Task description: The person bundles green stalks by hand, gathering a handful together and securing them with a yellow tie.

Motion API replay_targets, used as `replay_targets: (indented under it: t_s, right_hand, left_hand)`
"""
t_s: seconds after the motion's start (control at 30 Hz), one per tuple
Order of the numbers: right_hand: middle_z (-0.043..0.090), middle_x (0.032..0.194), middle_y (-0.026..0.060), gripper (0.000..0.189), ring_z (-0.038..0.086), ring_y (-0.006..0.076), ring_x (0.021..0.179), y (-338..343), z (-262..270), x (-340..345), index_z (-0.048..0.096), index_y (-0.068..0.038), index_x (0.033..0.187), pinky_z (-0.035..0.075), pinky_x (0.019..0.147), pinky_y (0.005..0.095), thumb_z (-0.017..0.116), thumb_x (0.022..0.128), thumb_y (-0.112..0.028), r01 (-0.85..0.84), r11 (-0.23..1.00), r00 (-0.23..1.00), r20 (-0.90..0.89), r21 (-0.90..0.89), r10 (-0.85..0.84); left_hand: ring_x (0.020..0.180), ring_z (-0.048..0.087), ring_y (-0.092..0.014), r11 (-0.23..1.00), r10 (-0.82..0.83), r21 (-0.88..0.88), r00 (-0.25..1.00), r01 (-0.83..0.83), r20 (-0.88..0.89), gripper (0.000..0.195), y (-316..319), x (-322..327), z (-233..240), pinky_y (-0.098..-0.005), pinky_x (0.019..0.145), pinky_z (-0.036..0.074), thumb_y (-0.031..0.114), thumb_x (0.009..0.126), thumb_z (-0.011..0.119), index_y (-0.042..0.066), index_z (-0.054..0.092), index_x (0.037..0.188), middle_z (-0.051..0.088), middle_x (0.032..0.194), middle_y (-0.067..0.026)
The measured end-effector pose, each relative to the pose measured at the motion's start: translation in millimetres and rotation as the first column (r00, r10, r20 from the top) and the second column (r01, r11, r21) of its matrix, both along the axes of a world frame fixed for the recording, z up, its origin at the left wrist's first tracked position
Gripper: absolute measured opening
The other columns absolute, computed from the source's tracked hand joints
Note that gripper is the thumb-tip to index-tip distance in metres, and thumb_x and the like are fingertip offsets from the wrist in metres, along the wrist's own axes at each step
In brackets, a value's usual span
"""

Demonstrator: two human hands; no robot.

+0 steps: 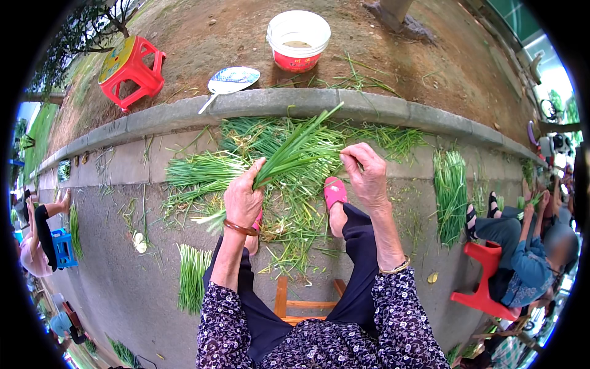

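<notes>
My left hand is closed around a bunch of long green chives, white stem ends toward me and leaf tips pointing up and right. At the right side of that bunch, my right hand pinches a thin leaf tip between thumb and forefinger. Below both hands, a large loose pile of chives covers the pavement against the curb. Trimmed leaf scraps lie scattered between my feet. One neat bundle of chives rests on the ground by my left leg.
Beyond the stone curb stand a white-and-red bucket and a red stool; a hand fan overlaps the curb. A chive bundle lies to the right, before a seated person. Another person sits far left.
</notes>
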State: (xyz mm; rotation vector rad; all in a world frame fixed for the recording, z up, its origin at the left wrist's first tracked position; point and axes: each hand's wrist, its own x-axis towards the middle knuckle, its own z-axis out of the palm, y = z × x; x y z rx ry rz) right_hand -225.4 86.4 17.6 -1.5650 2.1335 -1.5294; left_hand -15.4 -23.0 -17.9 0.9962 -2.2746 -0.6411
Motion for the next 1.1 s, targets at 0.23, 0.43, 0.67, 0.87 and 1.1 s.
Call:
replay_targets:
  t_s: [0.23,0.43,0.67,0.87,1.1]
  right_hand:
    - [0.055,0.072,0.0089,0.007,0.054,0.0234,0.065,1.0,-5.7,-1.9,0.055,-0.002,0.078,0.043,0.055,0.0308,0.059,0.071,-0.002,0.056,0.998,0.996,-0.065,-0.021,-0.058]
    - [0.053,0.072,0.01,0.007,0.053,0.0255,0.065,-0.1,-5.1,0.6,0.053,-0.001,0.077,0.042,0.056,0.032,0.058,0.071,-0.001,0.043,0.999,0.99,-0.136,-0.029,-0.047]
    - [0.052,0.072,0.0101,0.009,0.052,0.027,0.066,-1.3,-2.1,4.7,0.05,-0.003,0.077,0.042,0.058,0.0337,0.057,0.072,-0.002,0.052,0.997,0.976,-0.206,-0.063,-0.064]
    - [0.051,0.075,0.0099,0.007,0.052,0.0273,0.071,-0.5,-6.8,4.1,0.05,-0.003,0.079,0.043,0.061,0.0344,0.054,0.073,-0.002,0.023,0.999,0.942,-0.335,0.04,-0.008]
    - [0.049,0.077,0.0112,0.009,0.051,0.0278,0.072,-1.4,-9.5,3.4,0.048,-0.003,0.082,0.042,0.061,0.0355,0.051,0.074,-0.002,0.119,0.991,0.923,-0.375,0.066,-0.085]
  left_hand:
    - [0.05,0.041,-0.004,0.418,0.13,0.861,0.919,0.291,-0.373,0.029,-1.9,1.5,19.5,-0.0199,0.046,0.035,0.026,0.076,0.063,0.002,0.054,0.091,0.046,0.061,0.0038]
    - [0.048,0.039,-0.007,0.331,0.301,0.859,0.819,0.391,-0.489,0.025,-4.8,-0.1,9.7,-0.0207,0.042,0.033,0.029,0.081,0.056,0.007,0.045,0.085,0.042,0.064,0.0004]
    - [0.046,0.041,-0.007,0.331,0.411,0.851,0.75,0.407,-0.518,0.023,-4.9,-3.8,13.8,-0.0212,0.039,0.033,0.029,0.083,0.053,0.008,0.042,0.079,0.043,0.062,-0.0003]
    - [0.043,0.037,-0.006,0.393,0.356,0.832,0.77,0.391,-0.53,0.02,-8.3,0.4,14.8,-0.0203,0.038,0.031,0.023,0.083,0.054,0.006,0.044,0.078,0.042,0.059,0.0005]
    - [0.04,0.035,-0.004,0.371,0.331,0.865,0.822,0.338,-0.463,0.017,-4.9,-0.5,19.7,-0.0187,0.037,0.028,0.014,0.075,0.062,0.004,0.049,0.081,0.041,0.054,0.0038]
